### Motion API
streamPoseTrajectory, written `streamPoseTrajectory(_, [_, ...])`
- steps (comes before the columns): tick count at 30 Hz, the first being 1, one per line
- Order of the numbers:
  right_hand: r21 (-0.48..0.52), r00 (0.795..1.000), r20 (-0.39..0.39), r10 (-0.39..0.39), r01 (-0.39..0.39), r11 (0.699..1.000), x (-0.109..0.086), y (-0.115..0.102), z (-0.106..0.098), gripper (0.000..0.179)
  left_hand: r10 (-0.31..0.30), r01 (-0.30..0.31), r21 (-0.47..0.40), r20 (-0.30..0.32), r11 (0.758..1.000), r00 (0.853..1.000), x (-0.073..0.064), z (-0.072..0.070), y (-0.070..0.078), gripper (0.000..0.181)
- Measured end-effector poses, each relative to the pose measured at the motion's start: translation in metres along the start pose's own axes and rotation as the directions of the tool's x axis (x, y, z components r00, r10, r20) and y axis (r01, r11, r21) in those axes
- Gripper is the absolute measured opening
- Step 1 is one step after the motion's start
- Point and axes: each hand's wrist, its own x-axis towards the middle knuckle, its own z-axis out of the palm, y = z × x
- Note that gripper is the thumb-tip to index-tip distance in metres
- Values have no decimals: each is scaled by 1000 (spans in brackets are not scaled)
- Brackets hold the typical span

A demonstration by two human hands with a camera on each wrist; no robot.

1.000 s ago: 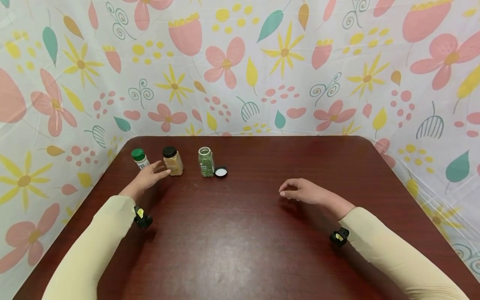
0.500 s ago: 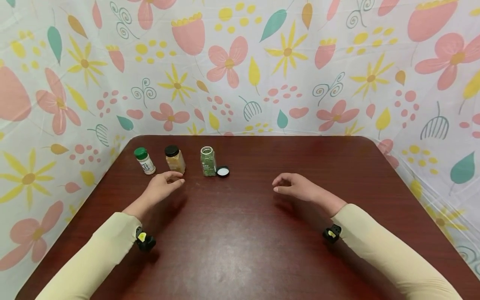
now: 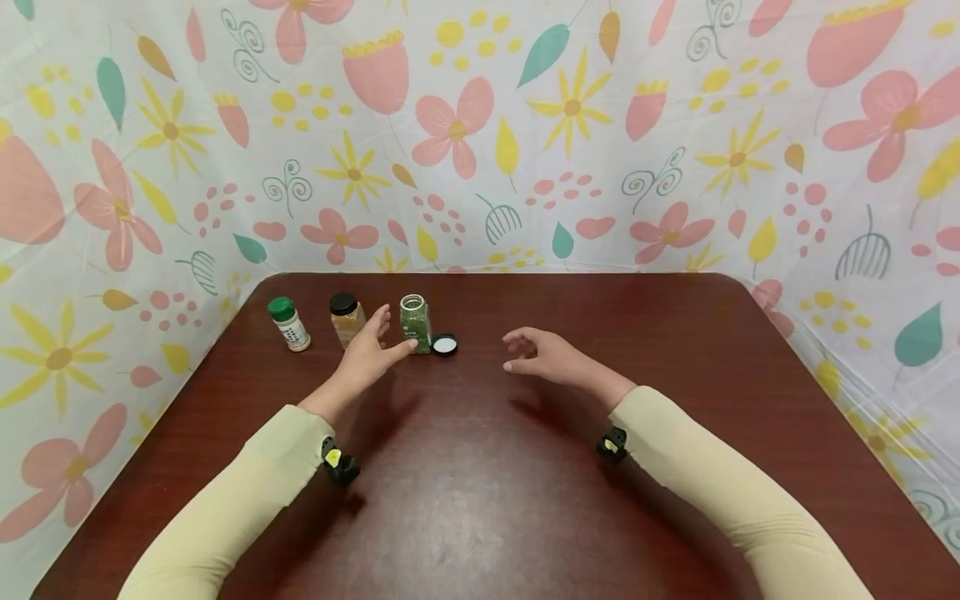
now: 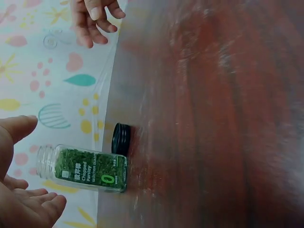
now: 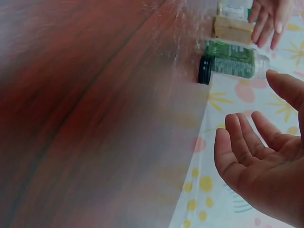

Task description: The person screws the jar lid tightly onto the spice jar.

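Note:
An uncapped glass jar of chopped parsley [image 3: 416, 321] stands upright on the table. Its black lid [image 3: 445, 345] lies beside it, white inside facing up. My left hand [image 3: 366, 352] is just left of the jar, thumb and fingers spread apart; in the left wrist view a gap shows between the hand and the parsley jar [image 4: 90, 168]. My right hand [image 3: 551, 357] hovers to the right of the lid with loosely bent fingers and holds nothing. In the right wrist view its fingers [image 5: 237, 142] are apart from the jar and the lid [image 5: 204, 70].
Left of the parsley stands a black-capped jar of tan powder [image 3: 347, 317], partly behind my left hand. Farther left is a green-capped shaker bottle [image 3: 289, 324]. The dark wooden table [image 3: 465, 500] meets a flowered cloth [image 3: 480, 167] at its back edge.
My left hand has moved right, past the green-capped bottle and the tan powder jar, and its fingers have spread. My right hand has moved left, closer to the lid.

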Motion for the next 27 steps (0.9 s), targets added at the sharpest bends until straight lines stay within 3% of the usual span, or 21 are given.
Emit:
streamPoseTrajectory(6, [-8, 1000, 7, 3, -3, 1000, 23, -10, 10, 59, -18, 19, 10, -11, 1000, 1000, 19, 4, 1, 88])
streamPoseTrajectory(10, [-68, 1000, -4, 11, -12, 998, 38, -18, 20, 61, -28, 28, 9, -12, 1000, 1000, 29, 8, -1, 88])
streamPoseTrajectory(19, [-140, 999, 13, 37, -35, 990, 70, -29, 35, 64, -24, 22, 34, 41, 999, 999, 50, 6, -8, 88])
streamPoseTrajectory(27, [-171, 998, 41, 52, -45, 984, 93, -29, 45, 68, 4, -3, -8, 84, 1000, 996, 59, 3, -17, 83])
